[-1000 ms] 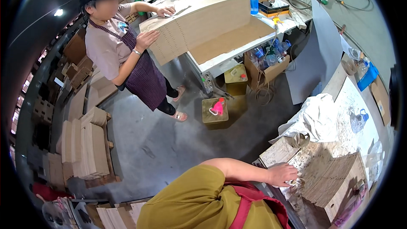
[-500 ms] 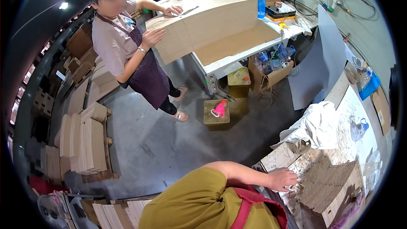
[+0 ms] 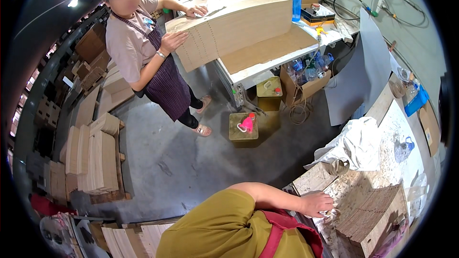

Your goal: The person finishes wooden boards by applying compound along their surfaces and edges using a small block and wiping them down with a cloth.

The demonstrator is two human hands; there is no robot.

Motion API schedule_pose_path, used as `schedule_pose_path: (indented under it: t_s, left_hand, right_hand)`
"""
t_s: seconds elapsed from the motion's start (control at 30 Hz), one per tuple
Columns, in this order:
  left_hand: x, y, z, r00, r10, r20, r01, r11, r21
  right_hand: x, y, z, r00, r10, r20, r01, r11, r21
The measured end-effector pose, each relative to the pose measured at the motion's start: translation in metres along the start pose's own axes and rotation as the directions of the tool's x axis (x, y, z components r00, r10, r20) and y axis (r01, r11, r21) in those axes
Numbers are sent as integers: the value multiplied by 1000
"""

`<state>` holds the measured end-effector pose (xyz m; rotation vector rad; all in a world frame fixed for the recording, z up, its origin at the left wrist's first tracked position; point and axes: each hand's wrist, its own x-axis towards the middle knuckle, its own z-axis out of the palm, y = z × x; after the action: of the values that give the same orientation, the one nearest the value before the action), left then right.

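My left hand reaches to the near edge of the messy workbench at the lower right. Its fingers curl down over a crumpled whitish rag, which is partly hidden beneath them. Right beside it lies a curved wooden panel with rows of small dark marks and a pale end face. My right hand is out of the picture. Farther along the bench are a white cloth and a roll of brownish tape.
A co-worker rests both hands on a large curved wooden panel on another table. A metal can carrying a pink bottle stands on the floor. Stacked wooden parts stand left; a grey sheet leans near my bench.
The view has shifted very slightly. My left hand stays at almost the same spot on the rag, and the co-worker's hands stay on the large panel.
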<state>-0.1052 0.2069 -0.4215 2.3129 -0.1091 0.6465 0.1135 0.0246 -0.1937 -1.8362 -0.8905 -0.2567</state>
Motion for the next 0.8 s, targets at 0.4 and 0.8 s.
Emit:
schedule_pose_path:
  t_s: [0.4, 0.8]
  left_hand:
    - [1, 0, 2, 1000, 10, -22, -9, 999, 31]
    - [2, 2, 0, 999, 19, -36, -18, 999, 29]
  right_hand:
    - [-3, 2, 0, 1000, 4, -2, -4, 1000, 0]
    - [-6, 1, 0, 1000, 26, -5, -26, 999, 31]
